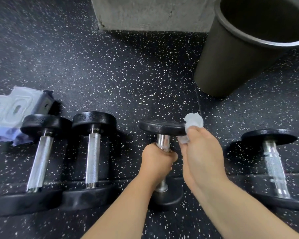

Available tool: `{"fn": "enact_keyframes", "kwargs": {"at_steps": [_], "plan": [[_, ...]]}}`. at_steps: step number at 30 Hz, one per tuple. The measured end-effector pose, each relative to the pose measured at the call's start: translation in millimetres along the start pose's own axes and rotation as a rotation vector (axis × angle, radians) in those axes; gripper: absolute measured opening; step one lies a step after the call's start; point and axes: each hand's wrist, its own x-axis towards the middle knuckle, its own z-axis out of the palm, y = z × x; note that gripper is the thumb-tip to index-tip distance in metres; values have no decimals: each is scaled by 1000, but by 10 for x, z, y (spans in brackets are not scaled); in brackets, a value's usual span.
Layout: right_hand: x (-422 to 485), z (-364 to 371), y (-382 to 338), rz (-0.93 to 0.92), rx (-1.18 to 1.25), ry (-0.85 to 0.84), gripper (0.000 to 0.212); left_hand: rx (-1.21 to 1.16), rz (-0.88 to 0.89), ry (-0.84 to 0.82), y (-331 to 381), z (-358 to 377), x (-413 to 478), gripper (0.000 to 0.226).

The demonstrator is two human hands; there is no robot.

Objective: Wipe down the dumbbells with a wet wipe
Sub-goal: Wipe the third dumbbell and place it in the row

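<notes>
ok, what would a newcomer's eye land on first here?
The two hands at centre: the left hand grips the handle of a dumbbell while the right hand holds a crumpled wet wipe against its far head. Next, the big black bin at upper right.

Left hand [156, 161] grips the third dumbbell [162, 127]; right hand [199, 152] presses a wet wipe [194, 120] against its head.

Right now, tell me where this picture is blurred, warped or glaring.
Head view: wide-angle warp tilts the bin; the right dumbbell and the wipes pack are smeared; the chrome of the held dumbbell glares above the left hand; the right hand and its wipe are fairly sharp; shadows are soft.
</notes>
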Motion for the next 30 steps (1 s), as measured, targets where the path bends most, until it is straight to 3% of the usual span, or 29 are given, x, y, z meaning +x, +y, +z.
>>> {"fn": "enact_keyframes", "kwargs": {"at_steps": [4,8,11,14,17,22,30], "plan": [[474,-71,9,236,303,59,30,11,-27,-18,16,-18,30,17],[725,-255,49,382,204,-66,21,-7,-40,-31,32,-12,20,18],[746,-372,-9,277,44,-88,21,-11,-54,-48,22,-16,7,16],[732,-480,-215,-20,-215,-86,26,7,-29,-88,13,-71,-27,15],[646,-470,-413,-306,-473,-222,20,28,40,-122,-8,-125,-52,22],[589,-373,-320,-162,-856,-465,21,48,79,-148,-22,-135,-51,24],[260,-465,-464,-207,-858,-666,34,34,93,-198,-49,-180,-46,25]]}}
